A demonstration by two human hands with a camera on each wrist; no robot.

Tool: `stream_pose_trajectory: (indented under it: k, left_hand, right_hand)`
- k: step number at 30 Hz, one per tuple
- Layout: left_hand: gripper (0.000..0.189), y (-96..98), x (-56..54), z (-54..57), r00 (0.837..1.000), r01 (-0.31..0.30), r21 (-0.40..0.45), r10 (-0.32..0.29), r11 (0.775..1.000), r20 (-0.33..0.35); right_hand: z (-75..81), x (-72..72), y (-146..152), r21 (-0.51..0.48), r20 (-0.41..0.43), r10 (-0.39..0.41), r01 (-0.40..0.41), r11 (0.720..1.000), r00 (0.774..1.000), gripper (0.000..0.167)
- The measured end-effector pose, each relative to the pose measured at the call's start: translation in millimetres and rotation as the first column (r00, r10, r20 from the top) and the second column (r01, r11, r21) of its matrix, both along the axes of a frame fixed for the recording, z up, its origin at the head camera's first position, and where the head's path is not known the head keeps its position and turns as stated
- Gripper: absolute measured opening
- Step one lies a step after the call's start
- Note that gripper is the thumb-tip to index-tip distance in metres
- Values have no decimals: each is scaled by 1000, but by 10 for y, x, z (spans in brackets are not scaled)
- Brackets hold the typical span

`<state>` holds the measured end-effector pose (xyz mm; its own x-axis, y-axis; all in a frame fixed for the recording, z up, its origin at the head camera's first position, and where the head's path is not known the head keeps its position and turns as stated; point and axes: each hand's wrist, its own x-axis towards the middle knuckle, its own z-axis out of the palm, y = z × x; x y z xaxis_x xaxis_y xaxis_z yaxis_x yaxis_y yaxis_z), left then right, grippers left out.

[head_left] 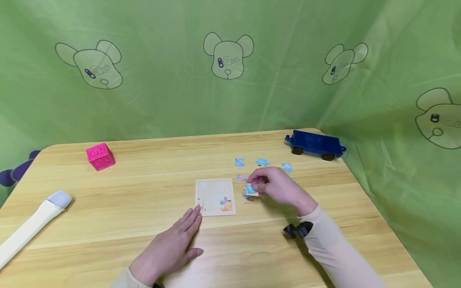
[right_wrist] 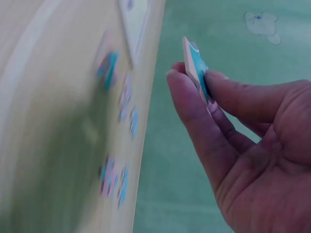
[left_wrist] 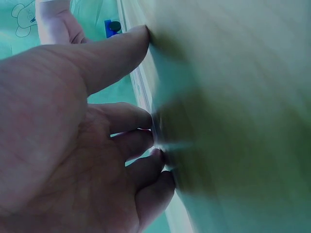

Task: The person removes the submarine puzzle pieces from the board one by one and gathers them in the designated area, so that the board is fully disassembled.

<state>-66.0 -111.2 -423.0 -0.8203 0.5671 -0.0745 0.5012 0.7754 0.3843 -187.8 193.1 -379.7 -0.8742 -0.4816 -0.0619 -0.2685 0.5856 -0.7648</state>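
Between thumb and fingers my right hand [head_left: 277,186] pinches a blue puzzle piece [head_left: 251,190], raised off the table to the right of the puzzle frame. The right wrist view shows the same puzzle piece [right_wrist: 197,68] from its edge. My left hand [head_left: 171,248] lies with straight fingers on the table, its fingertips touching the lower left corner of the puzzle frame [head_left: 216,214]. Inside that frame's lower right corner sits an orange and blue piece [head_left: 226,205]. Loose pieces lie nearby, among them a pink one [head_left: 240,178] and a blue one [head_left: 262,162].
A dark blue toy wagon [head_left: 315,144] stands at the back right of the wooden table [head_left: 151,172]. At the back left is a pink block [head_left: 100,156]. A white strap-like bar with a grey end [head_left: 36,220] lies at the left. Green fabric [head_left: 162,80] hangs behind and to the right.
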Motion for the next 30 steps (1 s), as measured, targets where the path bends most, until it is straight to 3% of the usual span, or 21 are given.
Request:
stream_pose_trajectory:
  k: [8,17,30]
  left_hand:
    - [79,0,-6,-13,1000,1,-8,-1,1000,-12]
    - [79,-1,-1,-6,1000,-3,-2,3,1000,-7]
    - [79,-6,1,2,1000,-1,2,1,1000,-1]
  right_hand:
    - [-101,-15,332,71,29,-24,22,997,999,18]
    - [-228,-64,443,185,16,28,-31,982,999,17]
    - [-294,-80,432,256,-110,52,-22,966,993,15]
